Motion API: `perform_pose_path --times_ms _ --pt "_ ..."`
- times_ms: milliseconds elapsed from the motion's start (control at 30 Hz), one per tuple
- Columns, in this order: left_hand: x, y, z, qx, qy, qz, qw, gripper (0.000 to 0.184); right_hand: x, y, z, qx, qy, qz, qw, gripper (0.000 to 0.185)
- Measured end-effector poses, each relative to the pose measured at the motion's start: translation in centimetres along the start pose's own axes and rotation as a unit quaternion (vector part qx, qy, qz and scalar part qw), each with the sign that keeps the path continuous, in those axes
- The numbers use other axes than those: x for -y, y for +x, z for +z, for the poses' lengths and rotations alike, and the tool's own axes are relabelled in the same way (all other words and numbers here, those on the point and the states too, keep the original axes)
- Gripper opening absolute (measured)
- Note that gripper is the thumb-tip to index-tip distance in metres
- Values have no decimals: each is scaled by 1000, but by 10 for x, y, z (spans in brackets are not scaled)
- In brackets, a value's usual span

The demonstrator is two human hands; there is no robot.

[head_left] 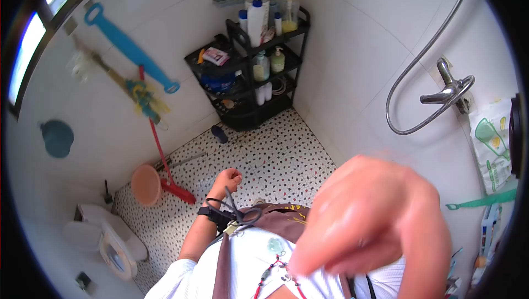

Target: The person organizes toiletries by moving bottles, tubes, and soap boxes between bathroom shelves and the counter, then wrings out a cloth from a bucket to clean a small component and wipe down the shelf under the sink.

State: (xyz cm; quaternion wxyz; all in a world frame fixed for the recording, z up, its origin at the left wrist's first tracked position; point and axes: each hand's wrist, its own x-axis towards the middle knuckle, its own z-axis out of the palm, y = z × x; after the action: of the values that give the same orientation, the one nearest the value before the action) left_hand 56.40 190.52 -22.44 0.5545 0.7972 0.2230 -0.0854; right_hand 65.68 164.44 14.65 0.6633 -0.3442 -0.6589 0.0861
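Left hand (227, 180): fingers curled closed, near brown apron (273, 217). Apron sits between the 2 hands, right part hidden. Right hand (372, 219): blurred, fingers mostly hidden; grip, cannot tell. Green strip (485, 200): right end cut off.

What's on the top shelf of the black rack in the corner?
The top shelf holds a white pump bottle, a yellow-pump bottle and smaller containers; whatever stands directly behind the white pump bottle is covered.
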Motion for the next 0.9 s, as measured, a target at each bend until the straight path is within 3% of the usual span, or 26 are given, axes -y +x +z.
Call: perform_pose_path --times_ms 100,233,300,400,500,533,567,600,633,667,733,767,833,867,900 --pt "0 33 -33 15 44 41 998 17 -31 25 -9 24 -6 -46 999 34" --pt "-19 55 -59 24 15 -37 999 15 -67 48 -31 63 -29 -79 994 30" --pt "19 80 -56 17 -42 -94 995 13 -87 58 -50 81 -45 -95 991 28" --pt "22 106 -61 26 -28 -98 994 14 -120 67 -93 121 -108 -99 982 25" --pt "15 141 -66 -6 -53 -111 992 17 -158 59 -164 139 -338 -19 931 32" --pt "-13 148 -73 -22 -28 -146 989 16 -180 52 -198 98 -429 -12 898 36" --pt "-25 159 -76 -33 -66 -143 987 17 -208 45 -237 34 -464 -15 885 36" --pt "-31 172 -77 -55 -67 -148 985 17 -226 40 -271 -77 -451 78 886 32" --pt "-38 186 -80 -78 -65 -150 983 17 -257 30 -310 -221 -343 148 901 35" --pt "-44 196 -81 -86 -60 -155 982 17 -285 14 -361 -288 -310 250 871 40" --pt "-73 221 -81 -107 -28 -123 986 17 -317 4 -419 -302 -453 393 741 66" --pt "-98 233 -80 -84 -75 -143 983 17 -334 1 -438 -311 -450 392 740 66" --pt "-123 261 -77 -56 -49 -132 988 18 -363 3 -458 -241 -486 382 748 96" --pt "-131 273 -75 -56 -46 -141 987 18 -377 5 -466 -218 -442 407 769 107" --pt "-137 283 -73 -58 -21 -116 991 18 -393 4 -468 -215 -435 415 770 107"
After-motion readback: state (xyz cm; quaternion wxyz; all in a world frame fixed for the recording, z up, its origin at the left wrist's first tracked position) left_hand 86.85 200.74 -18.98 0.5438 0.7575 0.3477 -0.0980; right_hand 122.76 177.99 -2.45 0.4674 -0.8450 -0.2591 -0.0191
